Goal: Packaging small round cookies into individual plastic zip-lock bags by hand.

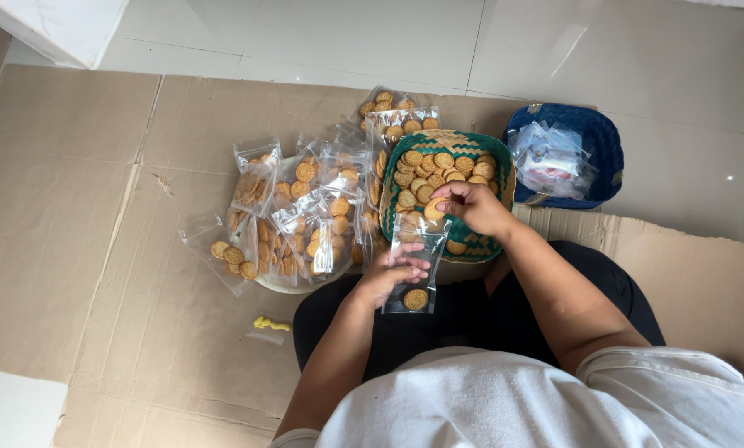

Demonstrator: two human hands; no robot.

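I read this as the filling step: my left hand (pixel 386 274) gripped a clear pouch (pixel 415 270) just in front of the green woven basket (pixel 480 245), one biscuit already at its bottom, while my right hand (pixel 471 206) pinched another biscuit (pixel 433 209) at the pouch's open mouth. Left of the basket lay the filled pouches (pixel 301 207); right, a blue basket (pixel 608 149). Next, I judged, the biscuit needed aligning edge-on with the mouth.

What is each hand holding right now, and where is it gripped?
The left hand holds a clear plastic bag by its left edge. The right hand pinches a round biscuit by its rim, at the bag's open top.
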